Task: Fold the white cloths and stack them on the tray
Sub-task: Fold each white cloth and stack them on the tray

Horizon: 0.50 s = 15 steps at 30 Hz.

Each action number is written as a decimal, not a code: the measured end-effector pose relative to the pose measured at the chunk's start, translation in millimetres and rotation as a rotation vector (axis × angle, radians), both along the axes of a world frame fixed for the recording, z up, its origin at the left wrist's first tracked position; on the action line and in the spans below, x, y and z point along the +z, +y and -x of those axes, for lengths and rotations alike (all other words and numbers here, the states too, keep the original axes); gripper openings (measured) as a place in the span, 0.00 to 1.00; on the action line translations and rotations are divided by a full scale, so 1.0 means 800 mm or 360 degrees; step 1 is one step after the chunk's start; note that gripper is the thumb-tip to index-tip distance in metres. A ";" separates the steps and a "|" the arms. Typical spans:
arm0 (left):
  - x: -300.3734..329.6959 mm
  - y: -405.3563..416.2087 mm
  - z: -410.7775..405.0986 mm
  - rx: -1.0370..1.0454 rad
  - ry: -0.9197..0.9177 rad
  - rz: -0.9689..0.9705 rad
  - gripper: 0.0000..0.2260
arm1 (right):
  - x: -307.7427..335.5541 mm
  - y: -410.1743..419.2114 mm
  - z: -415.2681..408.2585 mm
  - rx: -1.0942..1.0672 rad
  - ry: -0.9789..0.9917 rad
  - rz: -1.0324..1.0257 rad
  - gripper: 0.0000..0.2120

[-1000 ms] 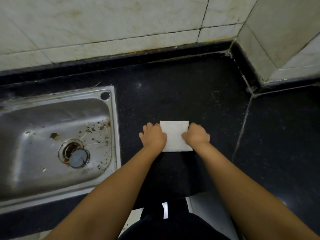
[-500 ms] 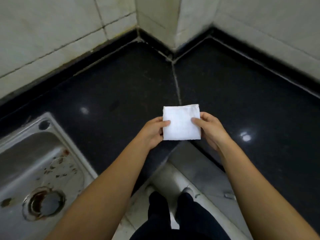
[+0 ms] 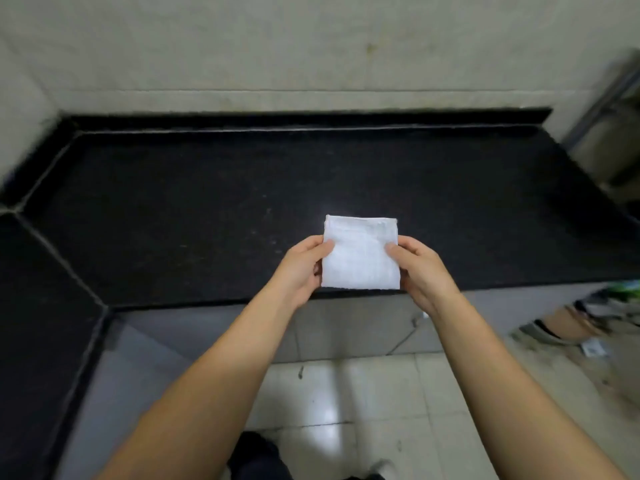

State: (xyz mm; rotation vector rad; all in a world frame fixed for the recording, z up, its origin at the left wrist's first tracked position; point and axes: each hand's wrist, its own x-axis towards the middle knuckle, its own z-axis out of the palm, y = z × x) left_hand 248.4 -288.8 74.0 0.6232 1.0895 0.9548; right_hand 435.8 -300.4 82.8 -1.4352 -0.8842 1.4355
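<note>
A person stands at a black stone surface [image 3: 207,209] w/ both arms out, a folded white cloth [image 3: 360,252] held between the hands; the cloth is a neat square, lifted in the air over the surface's front edge, approx. centre of view; left hand [image 3: 301,268] takes the cloth's 9 o'clock edge, thumb on top and fingers curled under; right hand [image 3: 420,270] takes the 3 o'clock edge the same way; each grip is narrow, pinched on the cloth. The surface runs wide from 9 to 3 o'clock and turns a corner toward 8 o'clock; pale wall tiles [image 3: 277,46] rise behind it at 12 o'clock. Below, at 6 o'clock, a light tiled floor [image 3: 346,403] w/ the person's dark trousers [image 3: 256,455] just in view; at 3 o'clock, blurred clutter on the floor, too smeared to make out.
</note>
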 end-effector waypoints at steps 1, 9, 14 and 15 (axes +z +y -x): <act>0.001 -0.003 -0.050 -0.0078 0.0001 -0.0011 0.04 | 0.004 -0.014 -0.048 -0.0077 -0.0028 -0.0008 0.06; 0.027 -0.024 -0.390 -0.0624 -0.0049 -0.0088 0.07 | 0.039 -0.123 -0.352 -0.0790 -0.0035 -0.0039 0.05; 0.046 -0.010 -0.531 -0.0854 -0.0067 -0.0144 0.06 | 0.048 -0.130 -0.473 -0.1117 0.0040 -0.0104 0.05; 0.050 -0.001 -0.554 -0.0881 -0.0062 -0.0154 0.06 | 0.048 -0.122 -0.495 -0.1153 0.0059 -0.0116 0.04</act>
